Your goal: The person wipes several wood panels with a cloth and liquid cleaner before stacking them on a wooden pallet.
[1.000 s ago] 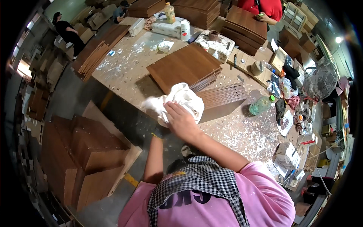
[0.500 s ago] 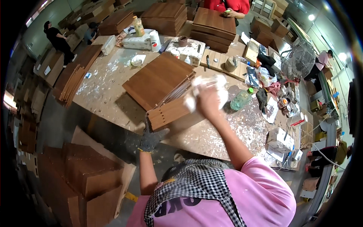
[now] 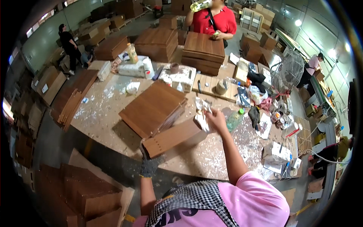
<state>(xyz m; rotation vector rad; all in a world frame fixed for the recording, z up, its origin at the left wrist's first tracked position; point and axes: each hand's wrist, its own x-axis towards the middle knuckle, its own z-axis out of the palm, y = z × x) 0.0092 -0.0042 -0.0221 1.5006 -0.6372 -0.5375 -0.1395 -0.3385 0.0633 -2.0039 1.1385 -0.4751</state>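
Observation:
My left hand (image 3: pixel 150 165), in a dark grey work glove, grips the near left end of a narrow brown wooden board (image 3: pixel 171 138). The board is raised at a slant over the table's front edge, a row of small holes along its near end. At the board's far right end, my bare right hand (image 3: pixel 214 121) pinches a crumpled white cloth (image 3: pixel 202 117) that laps over the end. Just behind the board lies a stack of wider brown panels (image 3: pixel 154 106). A green-capped clear bottle (image 3: pixel 233 120) stands right beside my right hand.
The worktable (image 3: pixel 102 118) is spattered with white paint. Stacked brown panels (image 3: pixel 204 47) line its far side, near a person in red (image 3: pixel 221 20) holding up a bottle. Cans, bags and rags (image 3: pixel 264 102) crowd the right; brown boxes (image 3: pixel 87 187) stand at lower left.
My right hand and the cloth have moved right to the board's end, and their blur is gone. The view has tilted up. The person in red shows more fully, with a bottle raised.

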